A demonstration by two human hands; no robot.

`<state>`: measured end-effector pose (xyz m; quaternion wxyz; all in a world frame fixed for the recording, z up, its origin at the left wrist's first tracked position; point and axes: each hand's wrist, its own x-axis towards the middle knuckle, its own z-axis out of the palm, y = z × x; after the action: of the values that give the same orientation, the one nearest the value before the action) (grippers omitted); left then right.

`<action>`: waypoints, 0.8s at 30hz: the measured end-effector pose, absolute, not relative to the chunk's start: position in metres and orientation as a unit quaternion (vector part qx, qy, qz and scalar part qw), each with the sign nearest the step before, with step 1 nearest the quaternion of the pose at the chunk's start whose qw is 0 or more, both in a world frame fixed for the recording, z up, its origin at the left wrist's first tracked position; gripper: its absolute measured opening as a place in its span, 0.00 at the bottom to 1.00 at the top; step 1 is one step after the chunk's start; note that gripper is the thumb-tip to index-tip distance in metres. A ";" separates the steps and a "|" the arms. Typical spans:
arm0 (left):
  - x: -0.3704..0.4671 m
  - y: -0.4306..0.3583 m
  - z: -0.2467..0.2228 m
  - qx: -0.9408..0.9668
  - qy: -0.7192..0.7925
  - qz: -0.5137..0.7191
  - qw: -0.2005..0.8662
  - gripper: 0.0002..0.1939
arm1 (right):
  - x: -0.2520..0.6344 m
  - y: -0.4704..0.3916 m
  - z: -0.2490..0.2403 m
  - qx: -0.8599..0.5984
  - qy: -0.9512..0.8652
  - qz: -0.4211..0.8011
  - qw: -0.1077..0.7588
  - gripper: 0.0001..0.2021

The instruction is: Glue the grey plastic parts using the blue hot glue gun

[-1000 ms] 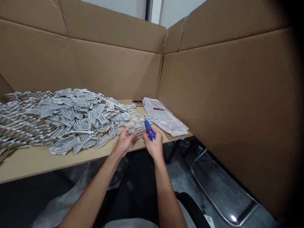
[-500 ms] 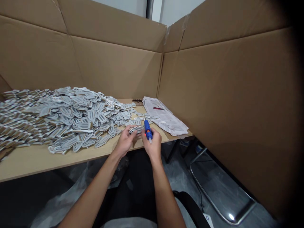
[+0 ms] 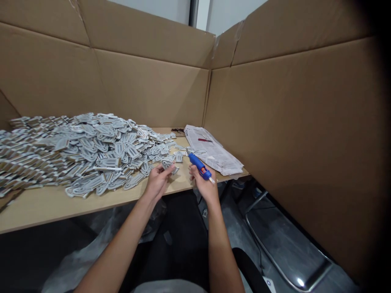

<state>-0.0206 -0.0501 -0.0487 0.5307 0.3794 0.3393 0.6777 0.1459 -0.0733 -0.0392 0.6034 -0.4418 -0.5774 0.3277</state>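
Note:
My left hand (image 3: pixel 158 181) pinches a grey slotted piece (image 3: pixel 167 163) with a rounded end, held just over the table's front part. In my right hand (image 3: pixel 206 183) is a blue glue gun (image 3: pixel 199 165), its nozzle pointing away from me and a clear glue stick showing at the rear. The fingers of that hand are wrapped round the handle. A gap separates the glue gun from the grey piece. Left of my hands, a big heap of similar grey and white pieces (image 3: pixel 104 148) covers the table, and a few lie loose beyond my left hand.
Folded newspaper (image 3: pixel 210 152) lies on the right of the wooden table (image 3: pixel 39 209), with a dark red tool (image 3: pixel 205 140) on it. Tall cardboard walls (image 3: pixel 146 87) stand behind and to the right. Below on the right is a metal chair frame (image 3: pixel 269 248).
My right hand has drawn the glue gun to the right, away from the grey piece, and tilted it. My left hand has moved slightly left with the piece, which is turned.

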 end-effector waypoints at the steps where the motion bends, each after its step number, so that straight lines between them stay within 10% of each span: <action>1: -0.020 -0.049 -0.050 0.379 0.340 0.677 0.532 0.24 | 0.151 -0.073 -0.041 -0.426 -0.583 0.347 0.598 0.21; 24: -0.026 -0.048 -0.056 0.572 0.399 0.552 0.457 0.24 | 0.167 -0.076 -0.052 -0.399 -0.663 0.405 0.488 0.19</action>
<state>-0.0262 -0.0484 -0.0562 0.4568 0.5719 0.3990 0.5524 0.1670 -0.0757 -0.0517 0.4876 -0.3986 -0.6628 0.4050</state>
